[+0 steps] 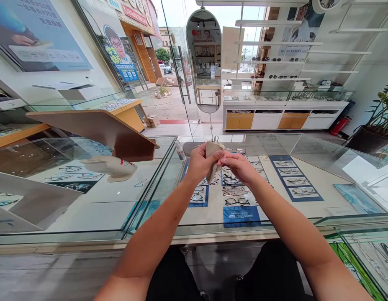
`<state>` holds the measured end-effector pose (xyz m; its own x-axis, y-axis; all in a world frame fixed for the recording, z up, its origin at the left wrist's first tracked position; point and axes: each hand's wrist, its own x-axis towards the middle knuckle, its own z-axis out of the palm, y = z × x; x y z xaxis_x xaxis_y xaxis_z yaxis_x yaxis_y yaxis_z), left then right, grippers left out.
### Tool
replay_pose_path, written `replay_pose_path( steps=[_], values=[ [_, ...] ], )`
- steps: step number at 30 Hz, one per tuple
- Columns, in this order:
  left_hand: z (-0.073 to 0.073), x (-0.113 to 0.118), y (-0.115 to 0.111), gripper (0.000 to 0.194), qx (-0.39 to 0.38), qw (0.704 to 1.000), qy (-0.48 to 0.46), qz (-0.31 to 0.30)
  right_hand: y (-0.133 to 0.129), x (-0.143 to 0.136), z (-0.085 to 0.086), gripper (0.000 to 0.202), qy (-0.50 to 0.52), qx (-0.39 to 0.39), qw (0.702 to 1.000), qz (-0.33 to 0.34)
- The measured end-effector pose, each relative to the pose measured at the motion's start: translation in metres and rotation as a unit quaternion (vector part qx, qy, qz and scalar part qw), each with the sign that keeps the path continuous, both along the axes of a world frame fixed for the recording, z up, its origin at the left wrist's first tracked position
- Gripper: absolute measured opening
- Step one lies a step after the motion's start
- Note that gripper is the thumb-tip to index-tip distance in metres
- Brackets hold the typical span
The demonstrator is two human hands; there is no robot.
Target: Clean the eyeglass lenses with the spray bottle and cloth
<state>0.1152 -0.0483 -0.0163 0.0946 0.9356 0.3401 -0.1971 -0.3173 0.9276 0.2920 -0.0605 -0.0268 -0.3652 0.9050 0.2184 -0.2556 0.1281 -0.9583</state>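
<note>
Both hands meet over the glass display counter [194, 232], in front of rows of eyeglasses [237, 201] under the glass. My left hand [198, 165] is closed around a crumpled beige cloth [213, 148], whose lower end hangs below the fingers. Fingertips of my right hand [239, 166] pinch at the cloth's right side, touching the left thumb. A thin, wire-like piece sticks up at the top of the cloth; whatever else lies in its folds is hidden. Just left of the hands, a small white spray bottle [179, 149] stands on the counter.
A brown angled stand [118, 133] and a beige hand-shaped display [114, 167] stand on the left counter. Beyond the counter are an oval mirror [204, 60] and wall shelves [278, 44]. A lower glass case [369, 259] adjoins at right.
</note>
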Motion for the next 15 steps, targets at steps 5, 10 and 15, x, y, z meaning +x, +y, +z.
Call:
replay_pose_path(
  steps=[5, 10, 15],
  values=[
    [-0.003, 0.007, -0.006, 0.061, 0.019, 0.999, -0.022, 0.036, -0.003, -0.004, -0.002, 0.025, -0.015, 0.020, 1.000, 0.013],
    [-0.011, 0.006, -0.002, 0.066, 0.027, 0.998, -0.011, 0.053, -0.005, -0.005, 0.001, 0.021, -0.010, 0.014, 1.000, 0.018],
    [-0.001, -0.013, 0.009, 0.068, -0.005, 0.994, 0.021, -0.109, -0.003, 0.004, 0.010, 0.019, -0.005, 0.012, 1.000, 0.022]
  ],
)
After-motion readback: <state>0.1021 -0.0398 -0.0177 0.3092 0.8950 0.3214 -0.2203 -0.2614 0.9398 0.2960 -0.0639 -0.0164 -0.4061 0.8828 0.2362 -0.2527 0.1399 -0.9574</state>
